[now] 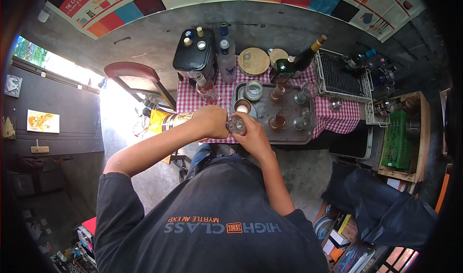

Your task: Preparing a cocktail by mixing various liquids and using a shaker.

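My left hand (212, 120) is closed around a bottle (178, 121) with a printed label, tilted nearly flat, its neck end hidden in my fist. My right hand (253, 132) grips a small clear glass (237, 125) by its side, close against my left fist. Both hands are over the front left edge of a dark serving tray (289, 138). Just beyond them on the tray is a brown cup (242, 105) with something pale in it. Behind that stands a clear glass jar (254, 90). Two glasses hold amber-brown liquid, the rear glass (277, 92) and the front glass (277, 121).
More clear glasses (305, 93) stand at the tray's right. A decanter (205, 88), frosted bottle (227, 61) and black bin (195, 52) are at the left. Dark bottles (304, 61) rise behind the tray. A wire basket (342, 75) sits right on the checked tablecloth (343, 117).
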A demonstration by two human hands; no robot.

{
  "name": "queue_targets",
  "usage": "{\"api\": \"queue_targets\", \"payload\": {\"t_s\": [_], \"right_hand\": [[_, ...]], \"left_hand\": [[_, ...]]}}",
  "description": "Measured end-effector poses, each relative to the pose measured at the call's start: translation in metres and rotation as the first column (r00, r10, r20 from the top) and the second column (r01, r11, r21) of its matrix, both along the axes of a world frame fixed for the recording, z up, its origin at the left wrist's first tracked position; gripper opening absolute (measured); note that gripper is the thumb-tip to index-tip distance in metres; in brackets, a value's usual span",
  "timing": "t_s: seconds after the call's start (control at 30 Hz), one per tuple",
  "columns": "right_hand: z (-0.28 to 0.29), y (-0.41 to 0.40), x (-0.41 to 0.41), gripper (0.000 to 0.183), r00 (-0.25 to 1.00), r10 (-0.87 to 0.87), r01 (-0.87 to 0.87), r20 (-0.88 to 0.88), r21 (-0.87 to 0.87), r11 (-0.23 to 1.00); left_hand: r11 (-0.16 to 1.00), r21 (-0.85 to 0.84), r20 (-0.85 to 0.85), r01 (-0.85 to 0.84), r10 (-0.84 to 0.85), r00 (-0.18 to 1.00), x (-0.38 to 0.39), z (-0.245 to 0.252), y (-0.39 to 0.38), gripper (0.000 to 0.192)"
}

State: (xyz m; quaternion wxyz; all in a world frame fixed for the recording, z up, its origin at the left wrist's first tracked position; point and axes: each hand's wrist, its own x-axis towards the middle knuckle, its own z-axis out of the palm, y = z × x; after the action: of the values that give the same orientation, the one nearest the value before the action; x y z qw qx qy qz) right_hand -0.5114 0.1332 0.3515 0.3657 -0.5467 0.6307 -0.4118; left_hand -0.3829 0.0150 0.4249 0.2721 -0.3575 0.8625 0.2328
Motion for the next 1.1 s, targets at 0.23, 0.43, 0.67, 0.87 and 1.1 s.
{"api": "queue_targets", "payload": {"t_s": [0.23, 0.43, 0.67, 0.87, 1.1], "right_hand": [[0.000, -0.002, -0.001, 0.051, 1.000, 0.008, -0.010, -0.029, -0.054, 0.998], [-0.003, -0.002, -0.005, 0.052, 1.000, 0.007, -0.007, -0.020, -0.020, 1.000], [-0.015, 0.000, -0.004, 0.051, 0.999, -0.015, 0.012, -0.031, -0.105, 0.994], [-0.017, -0.002, -0.004, 0.050, 1.000, 0.000, 0.000, 0.008, 0.013, 1.000], [-0.026, -0.004, -0.002, 0.051, 1.000, -0.010, 0.010, -0.005, -0.044, 0.999]], "left_hand": [[0.999, -0.047, -0.048, -0.008, 0.005, 0.999, -0.003, -0.003, 0.003, 0.025], [0.998, -0.061, -0.035, -0.018, 0.016, 0.999, -0.005, -0.007, 0.004, 0.026], [0.998, -0.046, -0.017, -0.053, 0.052, 0.998, -0.008, -0.004, 0.006, 0.031], [0.996, -0.059, -0.004, -0.061, 0.061, 0.998, -0.008, -0.014, 0.006, 0.032], [0.996, -0.081, 0.006, -0.030, 0.030, 1.000, -0.009, -0.016, 0.006, 0.033]]}}
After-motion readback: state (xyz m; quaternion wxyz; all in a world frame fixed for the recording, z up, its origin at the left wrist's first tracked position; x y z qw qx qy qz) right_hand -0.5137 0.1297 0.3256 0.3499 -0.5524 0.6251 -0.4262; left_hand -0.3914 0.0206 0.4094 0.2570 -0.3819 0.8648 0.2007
